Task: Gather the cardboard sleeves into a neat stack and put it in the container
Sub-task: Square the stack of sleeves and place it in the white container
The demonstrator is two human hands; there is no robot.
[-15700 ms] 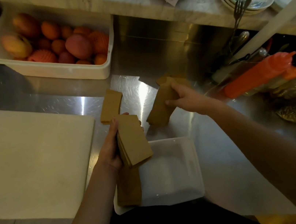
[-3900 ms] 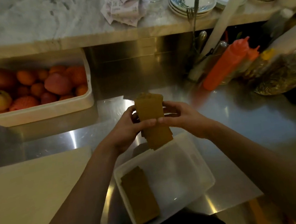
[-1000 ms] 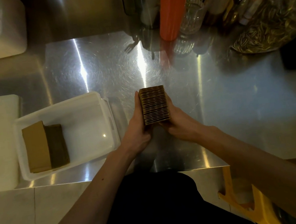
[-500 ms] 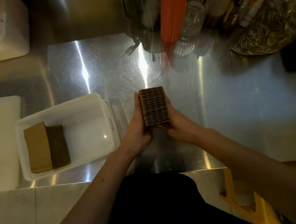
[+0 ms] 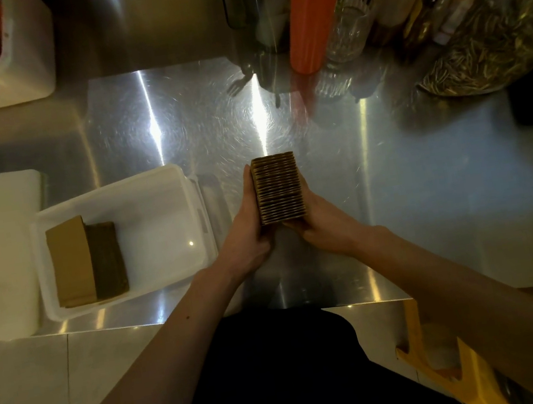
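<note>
Head view: your left hand (image 5: 246, 236) and right hand (image 5: 321, 219) clamp a squared sleeve stack (image 5: 278, 188).
Fingers closed on it; the container (image 5: 165, 179) beside it awaits.

One view only — a wide-angle head camera looking almost straight down from close above onto a steel counter (image 5: 427, 177). The counter's near edge crosses the lower frame; squeeze bottles (image 5: 316, 11) line the far edge; lines bow outward toward the corners.
</note>
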